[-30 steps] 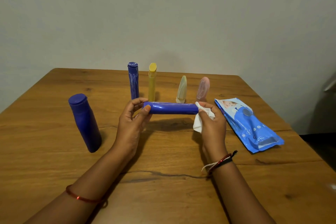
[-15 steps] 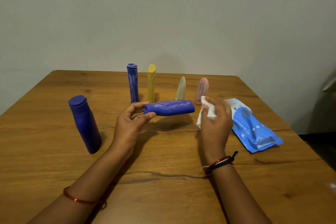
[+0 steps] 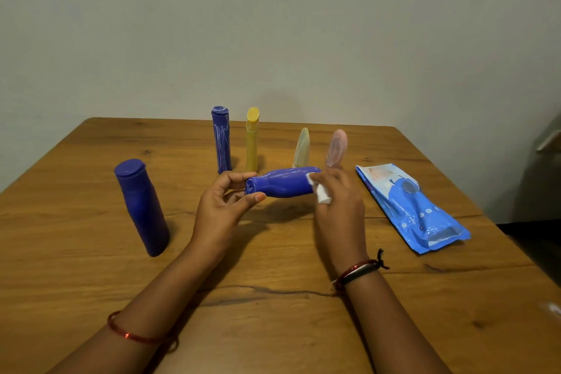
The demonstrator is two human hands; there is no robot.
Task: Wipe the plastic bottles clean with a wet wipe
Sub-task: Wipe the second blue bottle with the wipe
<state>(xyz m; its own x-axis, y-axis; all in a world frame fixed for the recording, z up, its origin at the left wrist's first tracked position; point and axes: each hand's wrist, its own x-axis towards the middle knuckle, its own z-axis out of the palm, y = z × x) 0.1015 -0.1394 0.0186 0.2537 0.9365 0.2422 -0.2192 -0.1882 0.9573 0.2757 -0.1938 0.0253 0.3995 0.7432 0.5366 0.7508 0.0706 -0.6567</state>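
A blue plastic bottle (image 3: 282, 183) lies sideways in the air above the table, cap end to the left. My left hand (image 3: 223, 203) pinches its cap end between thumb and fingers. My right hand (image 3: 340, 200) holds a crumpled white wet wipe (image 3: 320, 193) against the bottle's right end. A bigger blue bottle (image 3: 142, 206) stands at the left. Behind stand a streaked blue bottle (image 3: 221, 140), a yellow bottle (image 3: 252, 138), a pale green bottle (image 3: 302, 147) and a pink bottle (image 3: 337, 147).
A blue pack of wet wipes (image 3: 413, 206) lies flat at the right of the wooden table (image 3: 273, 297). A plain wall rises just behind the table's far edge. A dark object shows past the table's right edge.
My left hand turned the bottle about its long axis. My right hand drew away with the wipe, then came back onto the bottle's right end.
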